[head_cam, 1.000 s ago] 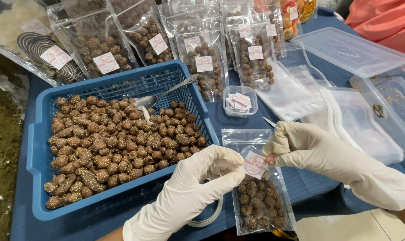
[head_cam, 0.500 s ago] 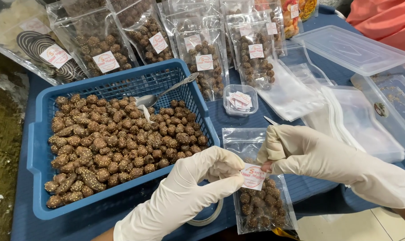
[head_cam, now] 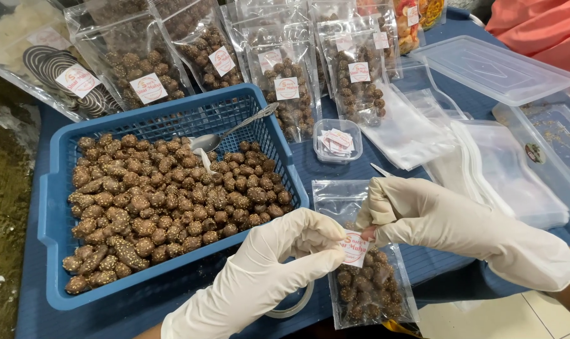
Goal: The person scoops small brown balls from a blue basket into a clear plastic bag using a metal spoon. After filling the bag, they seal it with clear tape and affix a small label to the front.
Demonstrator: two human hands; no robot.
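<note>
Pouch (head_cam: 366,282) of brown sweets, lying on the blue tabletop (head_cam: 335,169) beside the basket (head_cam: 53,213), steadied by my gloved left hand (head_cam: 266,276) pinching its round label (head_cam: 355,248) while my right hand (head_cam: 435,220) grips the label's upper edge, apparently to press it flat.

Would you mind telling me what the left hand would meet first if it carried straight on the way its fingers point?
Probably the round label on the clear pouch, which the left hand already pinches; just beyond lie the right hand's fingertips. Depth is unclear.
</note>
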